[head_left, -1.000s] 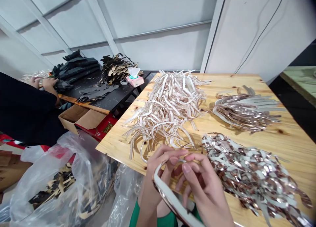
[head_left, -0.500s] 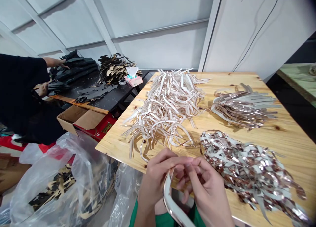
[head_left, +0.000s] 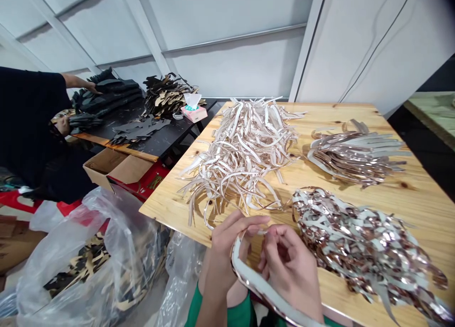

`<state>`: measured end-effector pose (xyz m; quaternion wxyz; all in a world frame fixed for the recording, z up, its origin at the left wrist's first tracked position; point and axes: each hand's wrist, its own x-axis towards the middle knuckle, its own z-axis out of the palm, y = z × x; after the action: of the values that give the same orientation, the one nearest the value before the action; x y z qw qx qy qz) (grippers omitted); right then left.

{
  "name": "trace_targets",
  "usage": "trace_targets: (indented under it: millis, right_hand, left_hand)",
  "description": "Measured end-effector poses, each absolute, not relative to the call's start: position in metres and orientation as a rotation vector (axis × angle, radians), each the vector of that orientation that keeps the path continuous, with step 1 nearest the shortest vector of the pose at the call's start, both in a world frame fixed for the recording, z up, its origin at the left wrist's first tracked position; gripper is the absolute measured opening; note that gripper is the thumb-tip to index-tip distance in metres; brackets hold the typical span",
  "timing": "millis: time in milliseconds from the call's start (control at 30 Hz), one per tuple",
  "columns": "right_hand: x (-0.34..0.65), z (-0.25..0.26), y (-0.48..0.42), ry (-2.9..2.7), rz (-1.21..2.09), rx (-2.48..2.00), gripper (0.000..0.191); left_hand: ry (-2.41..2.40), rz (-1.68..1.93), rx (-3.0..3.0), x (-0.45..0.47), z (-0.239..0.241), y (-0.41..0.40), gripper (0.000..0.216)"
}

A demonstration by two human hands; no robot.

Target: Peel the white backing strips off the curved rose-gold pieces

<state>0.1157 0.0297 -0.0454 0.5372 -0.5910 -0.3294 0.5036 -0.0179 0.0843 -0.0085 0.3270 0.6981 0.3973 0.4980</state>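
Between my two hands, at the table's near edge, I hold a long curved strip (head_left: 254, 280), pale on its face with a shiny rose-gold edge. My left hand (head_left: 229, 249) has fingers closed on the strip's upper end. My right hand (head_left: 289, 265) pinches close beside it, where a small pale bit shows between the fingertips. The strip's lower part curves down in front of my right wrist. Just beyond my hands lies a loose heap of similar thin strips (head_left: 245, 151). Right of my right hand is a pile of curly shiny pieces (head_left: 359, 244).
A stacked bundle of strips (head_left: 359, 156) lies on the wooden table (head_left: 419, 194). Leftward, a person in dark clothing (head_left: 31, 128) handles black pieces (head_left: 113, 92) at a black table (head_left: 161, 144). A tissue box (head_left: 194, 113), cardboard box (head_left: 117, 168) and plastic bag of scraps (head_left: 117, 251) are nearby.
My fingertips have moved slightly apart, showing a pale bit between them. The strip's lower part has swung right, across my right wrist. The view has shifted slightly.
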Motion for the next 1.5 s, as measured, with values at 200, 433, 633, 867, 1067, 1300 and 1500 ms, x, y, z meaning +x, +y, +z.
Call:
trace_targets:
  millis: [200,433,633,867,1067,1300,1500]
  right_hand:
    - [0.116,-0.049,0.032,-0.907,1.036,-1.412,0.039]
    - [0.115,-0.044,0.032,-0.925,1.119,-1.350,0.046]
    - [0.104,-0.035,0.036,-1.040,0.670,-1.628,0.027]
    - [0.104,-0.017,0.025,-1.028,0.925,-1.332,0.040]
    - [0.107,-0.010,0.013,-1.065,0.827,-1.236,0.029]
    - [0.108,-0.004,0.011,-1.159,0.688,-1.176,0.025]
    - [0.118,-0.006,0.016,-1.318,0.548,-1.096,0.019]
  left_hand:
    - [1.161,1.347,1.818,-0.015,-0.010,0.083,0.036]
    - [1.093,1.269,1.860,-0.026,-0.009,0.085,0.030]
    - [1.045,1.195,1.875,-0.027,-0.012,0.081,0.030]
    - [1.378,1.176,1.560,-0.024,-0.005,0.083,0.055]
    - [1.271,1.066,1.660,-0.029,0.004,0.077,0.060]
    - [0.813,0.958,1.948,-0.033,0.002,0.069,0.038]
    - [0.695,1.032,1.919,-0.028,-0.003,0.071,0.035]
